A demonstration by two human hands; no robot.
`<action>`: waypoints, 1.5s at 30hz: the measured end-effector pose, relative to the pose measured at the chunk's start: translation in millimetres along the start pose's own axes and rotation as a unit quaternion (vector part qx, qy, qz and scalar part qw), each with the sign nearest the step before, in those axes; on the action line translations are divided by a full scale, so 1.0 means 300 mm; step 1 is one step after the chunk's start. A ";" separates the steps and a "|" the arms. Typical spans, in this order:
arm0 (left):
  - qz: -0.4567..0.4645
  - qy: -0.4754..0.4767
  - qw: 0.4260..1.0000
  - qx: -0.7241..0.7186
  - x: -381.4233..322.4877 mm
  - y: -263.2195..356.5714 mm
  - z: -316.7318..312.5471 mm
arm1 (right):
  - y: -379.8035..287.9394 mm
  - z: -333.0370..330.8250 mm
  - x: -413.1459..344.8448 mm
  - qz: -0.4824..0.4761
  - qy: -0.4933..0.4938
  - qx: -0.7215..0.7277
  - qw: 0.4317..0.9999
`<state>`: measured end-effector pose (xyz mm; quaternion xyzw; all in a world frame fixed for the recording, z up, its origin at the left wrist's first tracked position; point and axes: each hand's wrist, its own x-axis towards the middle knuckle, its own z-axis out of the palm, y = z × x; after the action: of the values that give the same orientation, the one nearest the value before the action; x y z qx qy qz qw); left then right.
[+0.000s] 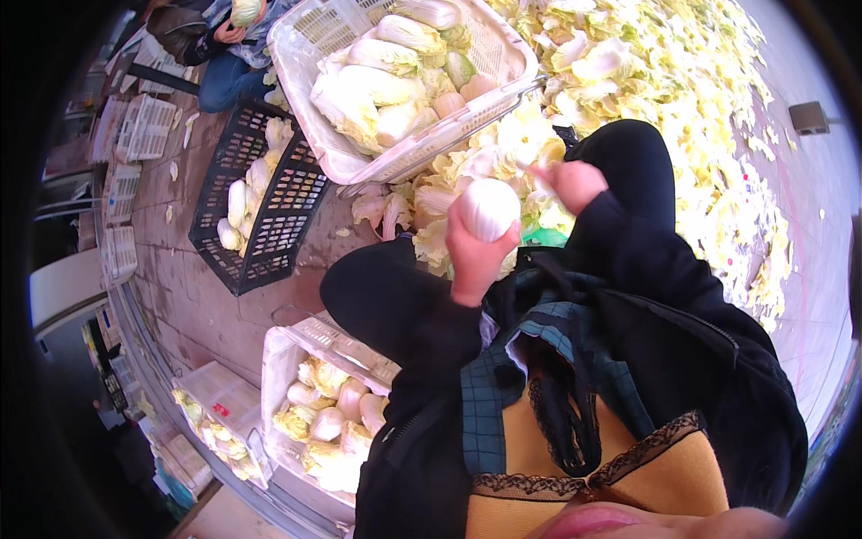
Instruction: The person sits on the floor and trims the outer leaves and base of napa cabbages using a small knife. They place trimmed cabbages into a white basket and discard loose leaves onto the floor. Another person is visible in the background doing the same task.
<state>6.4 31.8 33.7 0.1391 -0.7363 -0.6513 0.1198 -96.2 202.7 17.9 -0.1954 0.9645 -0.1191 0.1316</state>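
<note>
My left hand (475, 252) is wrapped around a pale napa cabbage (491, 207), holding it above my lap between my bent knees. To its right my right hand (576, 183) is closed, with something thin projecting from the fingers towards the cabbage; glare and leaves keep me from telling what it is. Loose cabbage leaves (438, 202) lie beneath and beyond both hands. Just beyond them stands a large white plastic crate (431, 145), tilted in view, with several napa cabbages (384, 81) inside.
A black plastic crate (232, 266) with cabbages stands at the left. Another white crate (269, 377) of cabbages is at the lower left. A big heap of leaves (626, 74) spreads at the upper right. Another person (232, 67) holds a cabbage at the upper left.
</note>
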 end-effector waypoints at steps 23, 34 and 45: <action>-0.130 0.033 0.692 -0.709 0.007 0.101 -0.391 | 0.066 0.140 0.066 0.081 -0.112 0.222 0.965; -0.027 0.191 0.787 -0.586 0.120 -0.005 -0.720 | 0.028 0.141 0.087 0.063 -0.105 0.233 0.965; -0.050 0.106 0.756 -0.644 0.370 -0.204 -0.925 | -0.028 0.077 0.203 0.046 -0.104 0.357 0.927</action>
<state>5.0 -272.0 6.4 0.1340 -0.1169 -0.9580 0.2252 -140.6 166.3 -13.9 -0.1024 0.8471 -0.4284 0.2973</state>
